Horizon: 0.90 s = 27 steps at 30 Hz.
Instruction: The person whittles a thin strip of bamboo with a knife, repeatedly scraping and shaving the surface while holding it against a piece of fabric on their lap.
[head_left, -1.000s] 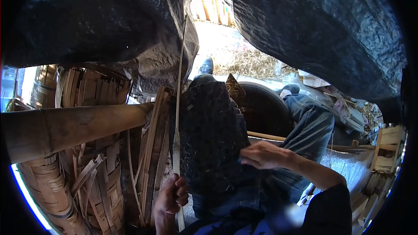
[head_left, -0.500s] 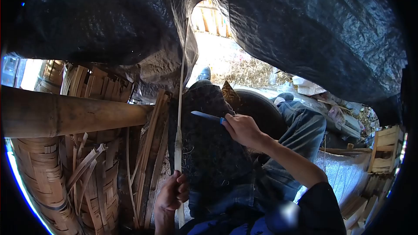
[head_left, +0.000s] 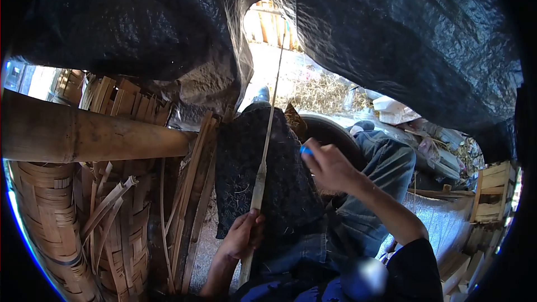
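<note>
My left hand (head_left: 243, 236) is wrapped round a long bamboo strip (head_left: 259, 187). The strip slants up and slightly right, from wide and pale near the hand to thin at its far end. My right hand (head_left: 335, 169) is closed on a knife, whose blue handle (head_left: 305, 150) shows at the fingers; its blade cannot be made out now. It is to the right of the strip, apart from it. Beneath the strip, a dark cloth (head_left: 238, 140) with small shavings on it covers my leg.
A thick bamboo pole (head_left: 95, 134) crosses the left side. Beyond it stand a woven bamboo basket (head_left: 47, 207) and split bamboo pieces (head_left: 193, 190). Dark plastic sheeting (head_left: 391, 33) hangs in front. A wooden crate (head_left: 492, 193) stands at right.
The far end of the bamboo strip has swung right, and my left hand has moved slightly right with it. My right hand has shifted right; the knife's blade, seen before, no longer shows.
</note>
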Motion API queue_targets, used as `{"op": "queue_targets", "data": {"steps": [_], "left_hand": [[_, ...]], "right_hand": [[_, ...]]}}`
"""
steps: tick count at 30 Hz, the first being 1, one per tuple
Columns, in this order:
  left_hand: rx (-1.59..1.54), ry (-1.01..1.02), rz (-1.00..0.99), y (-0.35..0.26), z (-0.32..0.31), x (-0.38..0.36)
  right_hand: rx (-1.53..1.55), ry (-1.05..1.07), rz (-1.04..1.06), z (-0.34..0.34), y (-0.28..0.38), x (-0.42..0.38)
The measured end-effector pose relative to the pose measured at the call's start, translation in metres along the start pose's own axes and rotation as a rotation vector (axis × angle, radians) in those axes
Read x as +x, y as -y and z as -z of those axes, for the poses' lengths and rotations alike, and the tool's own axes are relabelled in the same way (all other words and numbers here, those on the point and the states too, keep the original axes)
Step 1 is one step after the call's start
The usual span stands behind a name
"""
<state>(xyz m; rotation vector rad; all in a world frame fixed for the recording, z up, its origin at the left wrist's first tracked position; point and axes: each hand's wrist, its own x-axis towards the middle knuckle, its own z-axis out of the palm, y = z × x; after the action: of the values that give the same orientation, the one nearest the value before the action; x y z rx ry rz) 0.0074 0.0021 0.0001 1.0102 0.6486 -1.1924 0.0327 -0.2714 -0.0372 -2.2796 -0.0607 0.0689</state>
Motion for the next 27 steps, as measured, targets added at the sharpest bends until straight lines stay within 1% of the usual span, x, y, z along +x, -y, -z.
{"op": "queue_targets", "data": {"steps": [1, 2, 4, 5, 6, 7, 8, 9, 10, 12, 13, 14, 15, 16, 18, 19, 20, 21, 22, 24, 25, 26, 27], "left_hand": [[0.001, -0.006, 0.003, -0.001, 0.001, 0.001], [0.014, -0.006, 0.003, -0.001, 0.001, 0.001], [0.027, -0.005, 0.012, 0.000, 0.001, 0.003], [0.066, -0.017, 0.000, 0.001, 0.001, 0.003], [0.103, -0.030, -0.012, 0.001, 0.000, 0.002], [0.100, -0.033, -0.007, 0.001, -0.004, 0.001], [0.212, -0.124, -0.032, 0.000, -0.011, -0.002], [0.325, -0.213, -0.056, 0.001, -0.015, -0.002], [0.320, -0.215, -0.047, 0.003, -0.015, -0.001], [0.565, -0.276, -0.185, 0.010, -0.012, 0.001], [0.562, -0.276, -0.178, 0.012, -0.013, 0.001], [0.666, -0.301, -0.270, 0.014, -0.015, 0.001], [0.768, -0.326, -0.363, 0.015, -0.017, 0.001], [0.768, -0.325, -0.360, 0.014, -0.019, -0.001], [0.639, -0.317, -0.189, 0.008, -0.024, -0.004], [0.638, -0.320, -0.190, 0.006, -0.024, -0.005], [0.565, -0.294, -0.142, 0.003, -0.023, -0.006], [0.490, -0.268, -0.092, 0.001, -0.021, -0.006], [0.486, -0.271, -0.091, 0.002, -0.020, -0.006], [0.453, -0.248, -0.086, 0.004, -0.018, -0.005], [0.454, -0.247, -0.085, 0.007, -0.017, -0.003], [0.487, -0.252, -0.116, 0.010, -0.015, -0.002], [0.522, -0.257, -0.147, 0.013, -0.014, -0.002]], "right_hand": [[0.036, 0.038, 0.102, -0.007, 0.006, -0.002], [0.041, 0.039, 0.097, -0.015, 0.010, -0.004], [-0.030, 0.114, 0.132, -0.028, 0.013, -0.007], [-0.098, 0.120, 0.117, -0.036, 0.009, -0.006], [-0.094, 0.123, 0.112, -0.036, 0.010, -0.004], [-0.124, 0.211, 0.072, -0.034, 0.010, 0.000], [-0.154, 0.302, 0.032, -0.031, 0.011, 0.003], [-0.150, 0.310, 0.027, -0.031, 0.011, 0.006], [-0.171, 0.310, 0.045, -0.029, 0.012, 0.008], [-0.188, 0.315, 0.055, -0.029, 0.013, 0.011], [-0.266, 0.285, 0.054, -0.028, 0.013, 0.014], [-0.345, 0.255, 0.054, -0.028, 0.013, 0.017], [-0.344, 0.261, 0.053, -0.027, 0.005, 0.026], [-0.382, 0.257, 0.012, -0.026, -0.010, 0.038], [-0.420, 0.244, -0.026, -0.024, -0.021, 0.046], [-0.417, 0.224, 0.087, -0.023, -0.022, 0.045], [-0.412, 0.206, 0.201, -0.023, -0.021, 0.045], [-0.324, 0.241, 0.227, -0.018, -0.004, 0.034], [-0.322, 0.246, 0.230, -0.026, 0.001, 0.020], [-0.166, 0.339, 0.214, -0.035, 0.007, -0.003], [-0.143, 0.340, 0.156, -0.036, 0.006, -0.005], [-0.140, 0.337, 0.151, -0.035, 0.003, -0.002], [-0.169, 0.289, 0.155, -0.033, -0.002, 0.005]]}}
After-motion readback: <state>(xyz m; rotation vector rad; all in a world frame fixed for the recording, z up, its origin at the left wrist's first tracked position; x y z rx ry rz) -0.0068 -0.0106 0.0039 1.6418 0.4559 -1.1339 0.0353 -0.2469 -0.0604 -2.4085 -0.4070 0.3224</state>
